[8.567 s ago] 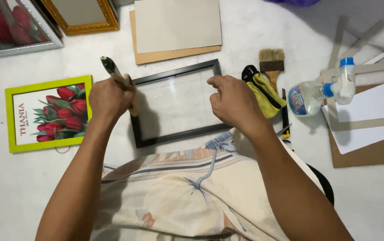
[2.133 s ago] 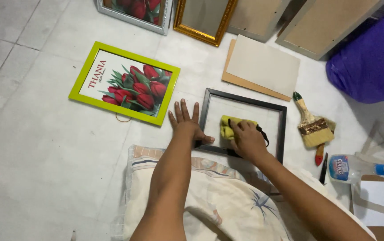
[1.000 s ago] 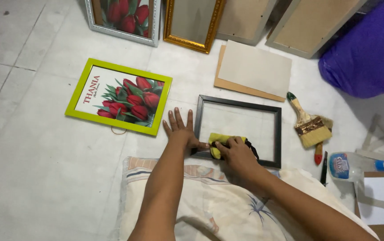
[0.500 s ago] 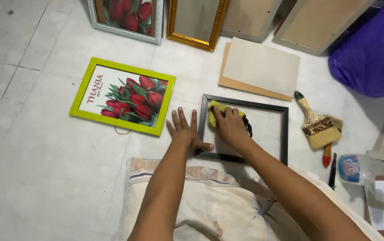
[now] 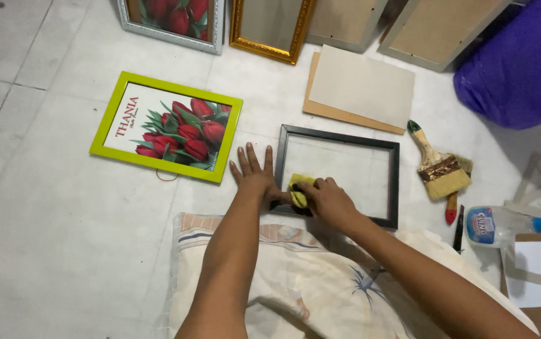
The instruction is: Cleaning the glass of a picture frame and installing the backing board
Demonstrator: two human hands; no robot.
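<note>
A black picture frame point(image 5: 396, 176) with a glass pane lies flat on the tiled floor in front of me. My right hand point(image 5: 330, 202) grips a yellow cloth point(image 5: 296, 191) and presses it on the glass at the frame's near-left corner. Flat on the floor beside the frame's left edge lies my left hand point(image 5: 255, 177), fingers spread, its thumb touching the frame.
A lime-green framed tulip picture point(image 5: 167, 126) lies to the left. Two boards point(image 5: 360, 86) lie beyond the frame, with more frames point(image 5: 269, 25) leaning behind. A wide paintbrush point(image 5: 437, 167), a spray bottle point(image 5: 503, 226), a cutter point(image 5: 458, 230) and a purple bag point(image 5: 522, 59) are to the right.
My right hand has dragged the yellow cloth from the frame's far-left corner back to its near-left corner. My left hand stays flat beside the frame.
</note>
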